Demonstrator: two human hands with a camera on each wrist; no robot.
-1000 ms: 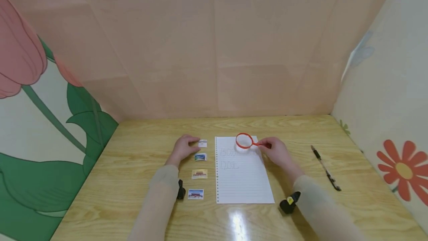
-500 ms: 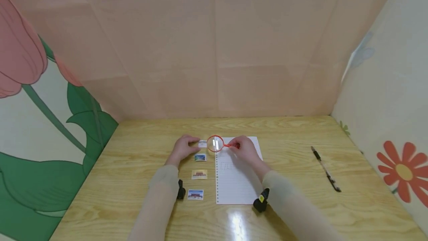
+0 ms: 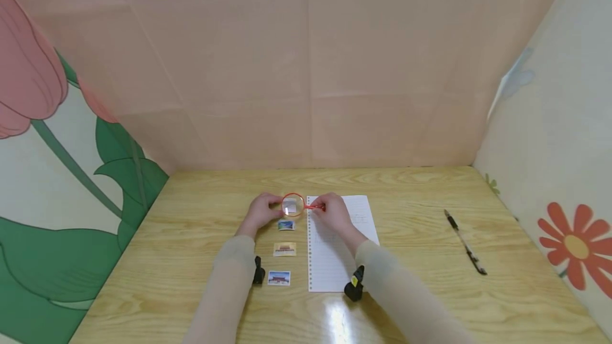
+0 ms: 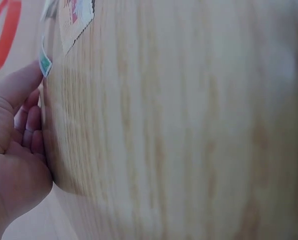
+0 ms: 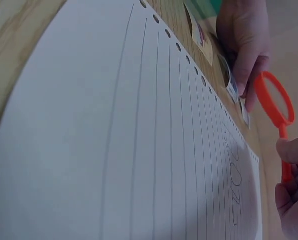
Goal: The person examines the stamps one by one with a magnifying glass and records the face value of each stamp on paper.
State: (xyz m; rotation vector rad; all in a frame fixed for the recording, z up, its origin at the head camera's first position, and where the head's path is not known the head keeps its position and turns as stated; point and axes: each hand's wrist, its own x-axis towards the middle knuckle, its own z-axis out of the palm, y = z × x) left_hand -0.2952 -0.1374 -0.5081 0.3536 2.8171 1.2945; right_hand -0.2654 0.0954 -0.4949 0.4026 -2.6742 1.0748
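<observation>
My right hand (image 3: 333, 212) pinches the red handle of a magnifying glass (image 5: 282, 131) between thumb and fingers. In the head view its round lens lies over the farthest, pale stamp (image 5: 245, 115), which shows through it. At that stamp's left side is my left hand (image 3: 261, 210), thumb and forefinger reaching to its edge with the other fingers loosely bent. Nearer me, in a column, lie a blue-green stamp (image 3: 286, 225), a gold stamp (image 3: 285, 249) and a stamp with a red building (image 3: 279, 278). Handwriting marks the lined sheet (image 3: 330, 269) beneath my right forearm.
A black-gripped pen (image 3: 465, 243) lies slantwise on the wooden table (image 3: 191, 291) at the right. Behind the table hangs a pink cloth (image 3: 306, 68), and flower-patterned panels (image 3: 574, 174) stand at both sides. A black camera (image 3: 354, 284) sits on my right wrist.
My right hand has carried the magnifying glass left, from above the lined sheet to over the farthest stamp. My left hand has stayed beside that stamp.
</observation>
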